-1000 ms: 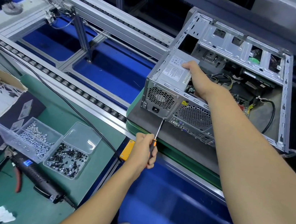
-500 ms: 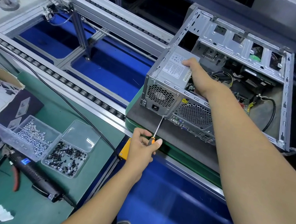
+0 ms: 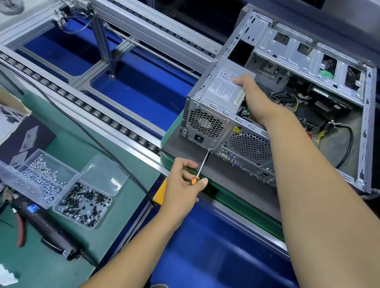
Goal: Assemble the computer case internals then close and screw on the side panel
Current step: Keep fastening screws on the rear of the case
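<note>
Screwdriver in left hand, tip at PSU; right hand grips PSU.

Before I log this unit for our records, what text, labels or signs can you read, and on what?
No words are legible.
White label on the grey metal power supply: printed lines, too small.
Yellow triangular warning sticker on the open silver computer case: a sign only.
Blue label on the black electric screwdriver: blurred.

A single wide-angle view from the person's head looks forward and steeply down, close over both forearms. The green tabletop fills the lower left, the open computer case sits upper right at arm's reach
</note>
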`<state>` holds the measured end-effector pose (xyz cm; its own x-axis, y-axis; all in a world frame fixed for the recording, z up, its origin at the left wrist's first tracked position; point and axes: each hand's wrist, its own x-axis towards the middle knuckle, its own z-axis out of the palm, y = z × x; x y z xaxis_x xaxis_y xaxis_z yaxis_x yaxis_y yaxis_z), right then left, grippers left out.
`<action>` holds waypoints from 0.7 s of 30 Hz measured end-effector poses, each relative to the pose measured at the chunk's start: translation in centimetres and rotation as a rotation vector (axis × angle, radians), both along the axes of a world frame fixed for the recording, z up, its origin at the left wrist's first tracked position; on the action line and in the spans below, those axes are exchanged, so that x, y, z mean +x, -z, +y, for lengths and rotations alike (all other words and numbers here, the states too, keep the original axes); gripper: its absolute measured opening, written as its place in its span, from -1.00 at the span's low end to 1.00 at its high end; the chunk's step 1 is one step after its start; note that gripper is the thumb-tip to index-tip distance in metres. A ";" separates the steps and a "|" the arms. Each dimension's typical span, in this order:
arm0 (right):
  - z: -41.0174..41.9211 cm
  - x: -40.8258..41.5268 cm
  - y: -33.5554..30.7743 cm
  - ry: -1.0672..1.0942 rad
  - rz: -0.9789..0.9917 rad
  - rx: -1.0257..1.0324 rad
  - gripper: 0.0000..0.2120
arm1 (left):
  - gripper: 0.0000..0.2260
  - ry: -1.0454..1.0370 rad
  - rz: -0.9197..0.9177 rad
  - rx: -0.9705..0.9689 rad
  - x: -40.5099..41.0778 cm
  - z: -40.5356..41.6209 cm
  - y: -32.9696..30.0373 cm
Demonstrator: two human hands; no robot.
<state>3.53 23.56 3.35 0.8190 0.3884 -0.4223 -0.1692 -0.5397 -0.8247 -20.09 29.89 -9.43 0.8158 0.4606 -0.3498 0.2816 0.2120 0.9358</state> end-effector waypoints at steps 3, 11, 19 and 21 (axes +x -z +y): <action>0.0 -0.1 -0.1 -0.003 -0.006 -0.005 -0.22 | -0.73 0.019 -0.006 0.041 -0.1 -0.3 0.4; -0.1 -0.3 -0.4 -0.001 -0.003 -0.003 -0.23 | -0.68 0.095 -0.019 0.089 -0.8 -0.4 0.4; -0.2 -0.1 -0.2 -0.014 -0.009 -0.019 -0.18 | -0.79 0.080 0.008 0.165 -1.9 1.1 0.4; -0.2 0.2 0.1 -0.018 -0.011 -0.021 -0.20 | -0.82 0.066 -0.001 0.212 -2.2 2.2 0.3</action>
